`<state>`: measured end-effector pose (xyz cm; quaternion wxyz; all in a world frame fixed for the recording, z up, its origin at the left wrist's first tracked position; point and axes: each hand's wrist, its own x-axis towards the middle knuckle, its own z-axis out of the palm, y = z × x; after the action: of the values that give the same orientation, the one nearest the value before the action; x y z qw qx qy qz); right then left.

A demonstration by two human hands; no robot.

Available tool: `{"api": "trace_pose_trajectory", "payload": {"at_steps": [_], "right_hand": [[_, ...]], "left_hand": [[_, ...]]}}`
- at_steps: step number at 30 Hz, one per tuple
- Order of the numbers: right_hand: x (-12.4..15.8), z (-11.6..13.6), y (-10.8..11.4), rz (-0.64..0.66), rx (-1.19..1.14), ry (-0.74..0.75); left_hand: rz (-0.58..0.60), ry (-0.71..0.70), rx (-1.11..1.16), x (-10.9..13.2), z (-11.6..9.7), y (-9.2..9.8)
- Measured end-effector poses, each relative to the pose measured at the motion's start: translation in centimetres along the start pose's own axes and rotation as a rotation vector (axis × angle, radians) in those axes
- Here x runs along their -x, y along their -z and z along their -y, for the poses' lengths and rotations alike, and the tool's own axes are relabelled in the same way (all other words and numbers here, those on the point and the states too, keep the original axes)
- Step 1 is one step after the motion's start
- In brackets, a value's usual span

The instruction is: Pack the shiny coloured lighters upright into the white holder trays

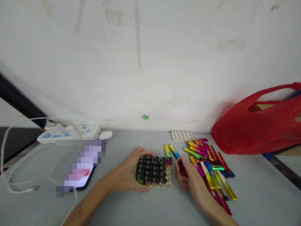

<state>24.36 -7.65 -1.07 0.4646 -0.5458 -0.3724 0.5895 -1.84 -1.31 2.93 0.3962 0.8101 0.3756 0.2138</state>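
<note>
Here's my left grip (pixel 127 171), curled around the black-topped tubes (pixel 152 169), which stand in rows in a cream tray (pixel 167 182) mid-desk (pixel 162 207). My right grip (pixel 187 175) pinches a dark red piece (pixel 181 165) just right of them. Further right, a pile of shiny strips (pixel 213 179), then a red bag (pixel 254 131) against the wall (pixel 164 78); over left, a phone (pixel 81 182), and behind it a power strip (pixel 91 130).

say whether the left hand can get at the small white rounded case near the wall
Probably yes: grey tabletop lies between the left hand and that case, though the hand clasps rows of black-topped pieces.
</note>
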Motion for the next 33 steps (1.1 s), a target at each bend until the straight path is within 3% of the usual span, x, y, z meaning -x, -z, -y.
{"api": "trace_pose_trajectory", "payload": {"at_steps": [4,11,20,28,33], "right_hand": [[0.9,0.8,0.0,-0.047,0.089,0.162],[1.0,2.2,0.4,-0.142,0.458,0.554],[1.5,2.6,1.8,-0.139,0.564,0.708],[2.1,3.3,1.3,-0.046,0.655,0.868],[2.0,3.1,1.4,-0.029,0.687,0.891]], "left_hand": [[-0.002,-0.018,-0.001,0.0,0.2,-0.1],[-0.001,-0.022,-0.008,0.0,0.2,-0.1],[-0.001,-0.009,0.017,0.1,0.1,0.0],[0.009,-0.019,0.013,0.0,0.3,0.0],[0.006,-0.009,0.004,0.0,0.3,-0.1]]}}
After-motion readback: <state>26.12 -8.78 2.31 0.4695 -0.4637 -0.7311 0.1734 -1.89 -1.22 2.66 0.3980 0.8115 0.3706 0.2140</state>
